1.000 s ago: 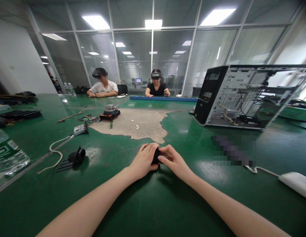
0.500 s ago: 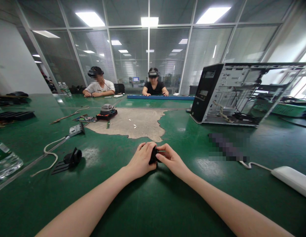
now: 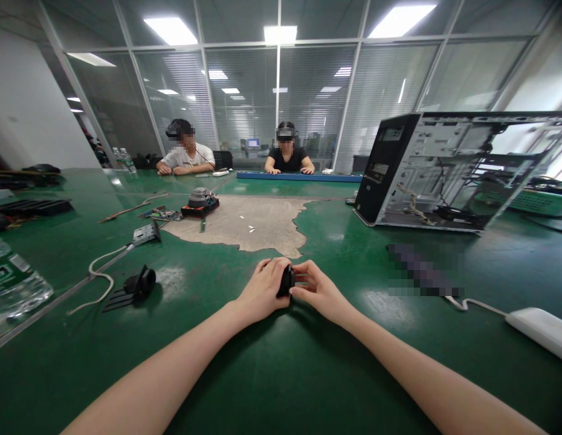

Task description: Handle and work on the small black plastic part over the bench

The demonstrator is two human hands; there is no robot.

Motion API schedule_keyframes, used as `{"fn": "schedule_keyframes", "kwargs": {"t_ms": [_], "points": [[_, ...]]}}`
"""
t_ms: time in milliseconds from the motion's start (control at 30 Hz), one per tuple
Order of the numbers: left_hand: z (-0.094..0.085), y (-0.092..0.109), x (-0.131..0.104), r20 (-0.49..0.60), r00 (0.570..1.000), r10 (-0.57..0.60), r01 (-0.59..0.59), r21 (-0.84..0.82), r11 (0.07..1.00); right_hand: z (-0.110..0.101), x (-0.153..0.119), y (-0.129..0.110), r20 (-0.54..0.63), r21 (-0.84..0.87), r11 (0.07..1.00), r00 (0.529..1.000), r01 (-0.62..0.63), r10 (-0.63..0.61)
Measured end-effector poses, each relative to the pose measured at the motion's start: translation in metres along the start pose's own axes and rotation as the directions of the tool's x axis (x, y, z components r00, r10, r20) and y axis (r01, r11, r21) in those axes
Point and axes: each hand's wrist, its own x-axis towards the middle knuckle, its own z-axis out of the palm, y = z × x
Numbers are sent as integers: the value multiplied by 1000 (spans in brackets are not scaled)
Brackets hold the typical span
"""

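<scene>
A small black part (image 3: 287, 281), which looks like plastic, is held just above or on the green table in front of me; its kind is not clear. My left hand (image 3: 265, 284) wraps around it from the left, fingers over the top and thumb below. On its right side, the bent fingers and thumb of my right hand (image 3: 313, 287) touch its edge. Much of the part is hidden by the hands. Farther left, a black plastic piece with a round end and long prongs (image 3: 138, 285) lies on the table.
An open computer case (image 3: 385, 175) stands at the right, with a white power strip (image 3: 539, 329) nearer. To the left are a water bottle (image 3: 18, 281), a metal bracket (image 3: 145, 233) and a heatsink fan (image 3: 200, 202). Two people sit across the table (image 3: 281, 374).
The view has shifted slightly, so things sit a little farther right. My right thumb and fingers have moved a little on the black part's side; my left hand keeps its hold.
</scene>
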Motion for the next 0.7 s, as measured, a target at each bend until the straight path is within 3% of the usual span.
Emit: {"fn": "schedule_keyframes", "kwargs": {"t_ms": [267, 400, 567, 700], "points": [[0, -1, 0, -10, 1000, -4, 4, 8, 1000, -24, 8, 7, -122, -115, 989, 989, -92, 78], [2, -1, 0, -14, 1000, 0, 0, 14, 1000, -16, 14, 9, -13, -49, 994, 996, -94, 94], [2, -1, -1, -14, 1000, 5, -5, 8, 1000, -4, 17, 9, -46, -78, 992, 994, -97, 94], [0, -2, 0, -8, 1000, 16, -16, 2, 1000, 0, 10, 4, -82, -138, 990, 997, -26, 15]]}}
